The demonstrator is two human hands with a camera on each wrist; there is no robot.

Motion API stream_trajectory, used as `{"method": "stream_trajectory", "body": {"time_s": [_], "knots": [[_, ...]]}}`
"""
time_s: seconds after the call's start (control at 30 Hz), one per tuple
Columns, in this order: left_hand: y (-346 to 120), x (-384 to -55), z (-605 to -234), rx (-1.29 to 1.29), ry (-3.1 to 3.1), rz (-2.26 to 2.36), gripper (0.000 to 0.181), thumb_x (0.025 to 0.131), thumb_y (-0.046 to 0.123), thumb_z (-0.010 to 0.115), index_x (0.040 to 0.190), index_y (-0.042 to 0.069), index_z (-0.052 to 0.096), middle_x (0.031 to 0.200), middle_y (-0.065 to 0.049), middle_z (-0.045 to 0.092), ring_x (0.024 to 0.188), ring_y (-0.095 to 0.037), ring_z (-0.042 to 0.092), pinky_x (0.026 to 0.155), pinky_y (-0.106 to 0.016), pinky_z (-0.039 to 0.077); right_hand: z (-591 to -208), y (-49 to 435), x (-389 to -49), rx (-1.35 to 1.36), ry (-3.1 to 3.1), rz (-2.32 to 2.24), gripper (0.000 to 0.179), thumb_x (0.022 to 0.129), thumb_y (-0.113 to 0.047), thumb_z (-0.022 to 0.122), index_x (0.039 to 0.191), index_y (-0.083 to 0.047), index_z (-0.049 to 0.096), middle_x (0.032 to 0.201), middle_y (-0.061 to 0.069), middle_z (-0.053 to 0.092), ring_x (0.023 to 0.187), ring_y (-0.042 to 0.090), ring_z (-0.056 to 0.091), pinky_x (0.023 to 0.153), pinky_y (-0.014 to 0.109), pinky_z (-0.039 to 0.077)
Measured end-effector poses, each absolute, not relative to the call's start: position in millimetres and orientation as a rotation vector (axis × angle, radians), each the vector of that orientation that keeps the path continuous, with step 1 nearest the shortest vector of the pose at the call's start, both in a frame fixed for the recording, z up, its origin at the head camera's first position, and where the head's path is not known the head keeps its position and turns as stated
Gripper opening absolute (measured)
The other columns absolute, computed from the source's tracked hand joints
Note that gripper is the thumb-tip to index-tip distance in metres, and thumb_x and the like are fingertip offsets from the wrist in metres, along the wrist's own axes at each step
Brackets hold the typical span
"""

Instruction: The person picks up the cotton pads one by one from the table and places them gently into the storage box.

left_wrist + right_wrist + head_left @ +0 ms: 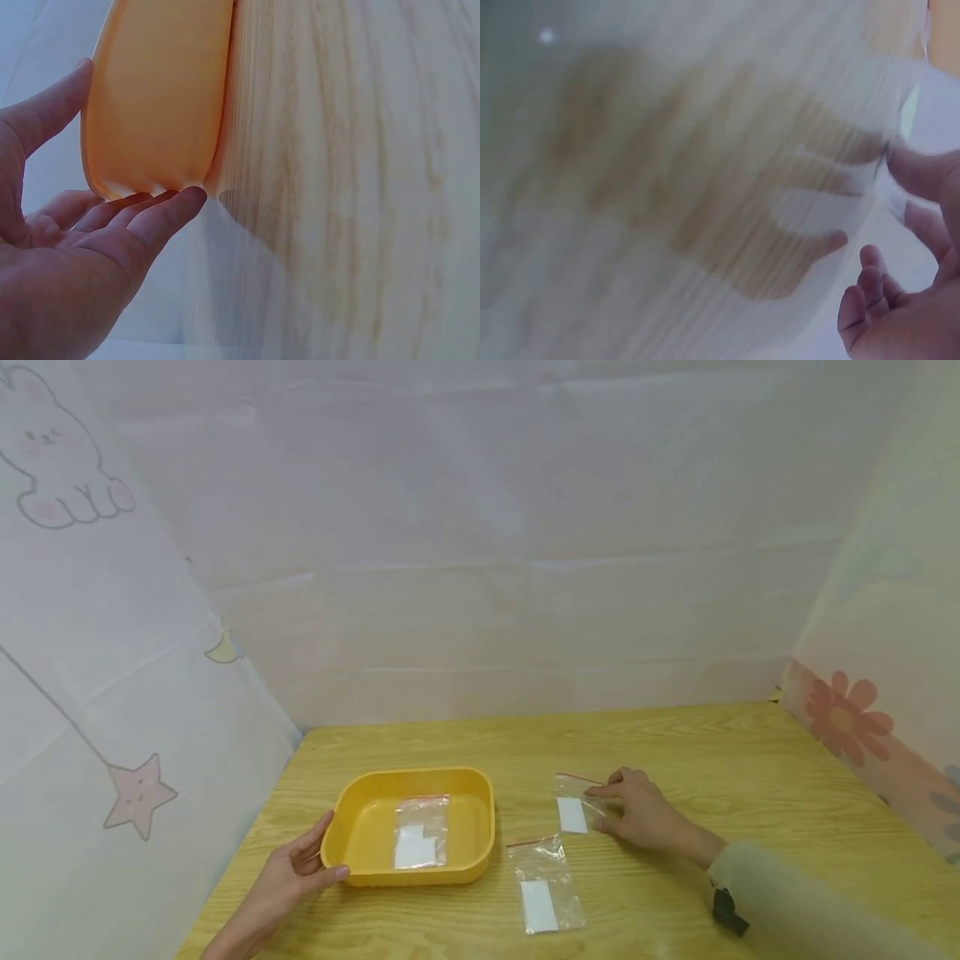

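Note:
My left hand [281,878] holds the left end of a yellow plastic tray [408,877]; in the left wrist view its thumb is at the rim and the fingers [169,214] lie against the end wall. Inside the tray is a clear zip bag [422,814] with white pieces in it. To the right, my right hand [648,814] reaches over the right side of another zip bag [572,814] holding a white card, thumb and index fingertip apart at the plastic. A third zip bag [547,893], also with a white card, lies nearer on the table.
The wood-grain table [645,735] carries all of these. A pale sheet [525,568] hangs behind it, with printed sheets on the left and right sides. A dark strap piece [727,912] is at the right sleeve [810,902].

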State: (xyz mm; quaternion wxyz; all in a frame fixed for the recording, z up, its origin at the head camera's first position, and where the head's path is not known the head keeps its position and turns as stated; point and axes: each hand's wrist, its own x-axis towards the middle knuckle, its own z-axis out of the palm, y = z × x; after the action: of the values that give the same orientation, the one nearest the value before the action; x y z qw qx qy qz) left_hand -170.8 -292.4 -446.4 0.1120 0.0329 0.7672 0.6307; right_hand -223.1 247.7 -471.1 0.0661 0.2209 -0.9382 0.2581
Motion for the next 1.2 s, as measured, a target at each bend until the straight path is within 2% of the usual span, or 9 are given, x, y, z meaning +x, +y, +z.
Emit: {"method": "stream_trajectory", "body": {"time_s": [0.2,0.3,0.4,0.5,0.67,0.83,1.03,1.13,1.2], "knots": [[-293,-170,-446,0.115,2.237,1.857,0.092,0.096,0.005,0.077,0.167,0.002,0.018,0.169,-0.019,0.019,0.149,-0.041,0.033,0.104,-0.029,0.051,-471,239,-215,0.585,-2.812,0.854,0.042,0.085,-0.014,0.090,0.123,-0.002,0.078,0.110,0.008,0.075,0.102,0.029,0.066,0.090,0.054,0.057],[-293,-170,-446,0.121,2.234,1.863,0.092,0.096,0.005,0.077,0.167,0.002,0.018,0.169,-0.020,0.018,0.148,-0.042,0.033,0.104,-0.030,0.052,-471,236,-215,0.564,-2.815,0.924,0.044,0.084,-0.010,0.090,0.125,0.001,0.076,0.097,0.002,0.073,0.087,0.018,0.063,0.081,0.042,0.059],[-293,-170,-445,0.121,2.235,1.864,0.092,0.096,0.005,0.077,0.167,0.002,0.018,0.169,-0.020,0.019,0.148,-0.042,0.034,0.103,-0.029,0.052,-470,234,-216,0.580,-2.800,1.005,0.047,0.084,-0.003,0.089,0.127,0.005,0.074,0.086,-0.003,0.066,0.073,0.010,0.052,0.066,0.029,0.050],[-293,-170,-445,0.120,2.239,1.859,0.091,0.097,0.005,0.077,0.167,0.003,0.019,0.169,-0.020,0.020,0.148,-0.042,0.034,0.103,-0.029,0.052,-470,234,-217,0.611,-2.790,1.073,0.050,0.082,0.001,0.088,0.129,0.007,0.072,0.083,-0.005,0.062,0.070,0.009,0.047,0.062,0.025,0.044],[-293,-170,-446,0.124,2.257,1.843,0.091,0.097,0.007,0.077,0.167,0.003,0.020,0.169,-0.020,0.020,0.148,-0.043,0.034,0.103,-0.029,0.053,-470,236,-220,0.653,-2.800,1.196,0.056,0.081,0.008,0.085,0.134,0.009,0.068,0.081,-0.002,0.060,0.070,0.009,0.048,0.060,0.024,0.045],[-293,-170,-446,0.120,2.266,1.842,0.090,0.097,0.007,0.077,0.167,0.003,0.020,0.168,-0.019,0.022,0.149,-0.042,0.035,0.103,-0.028,0.053,-470,240,-224,0.683,-2.807,1.369,0.054,0.087,0.009,0.076,0.140,0.006,0.065,0.107,0.016,0.071,0.062,0.007,0.043,0.053,0.021,0.040],[-293,-171,-446,0.113,2.264,1.841,0.091,0.097,0.008,0.078,0.168,0.004,0.020,0.168,-0.019,0.022,0.149,-0.042,0.034,0.103,-0.029,0.053,-463,242,-226,0.640,-2.798,1.758,0.051,0.100,0.005,0.060,0.151,0.005,0.054,0.126,0.034,0.064,0.054,0.010,0.039,0.048,0.023,0.037],[-293,-171,-447,0.106,2.271,1.833,0.091,0.097,0.008,0.078,0.168,0.004,0.021,0.169,-0.019,0.021,0.149,-0.042,0.034,0.103,-0.030,0.053,-462,242,-226,0.591,-2.796,1.837,0.048,0.102,0.001,0.063,0.149,0.007,0.055,0.142,0.030,0.059,0.067,0.017,0.054,0.053,0.026,0.046],[-293,-171,-447,0.104,2.271,1.831,0.091,0.097,0.009,0.078,0.168,0.004,0.020,0.169,-0.018,0.020,0.149,-0.042,0.033,0.103,-0.030,0.053,-462,243,-225,0.560,-2.807,1.808,0.048,0.100,-0.004,0.070,0.145,0.008,0.059,0.143,0.027,0.060,0.090,0.027,0.066,0.065,0.029,0.056]]}}
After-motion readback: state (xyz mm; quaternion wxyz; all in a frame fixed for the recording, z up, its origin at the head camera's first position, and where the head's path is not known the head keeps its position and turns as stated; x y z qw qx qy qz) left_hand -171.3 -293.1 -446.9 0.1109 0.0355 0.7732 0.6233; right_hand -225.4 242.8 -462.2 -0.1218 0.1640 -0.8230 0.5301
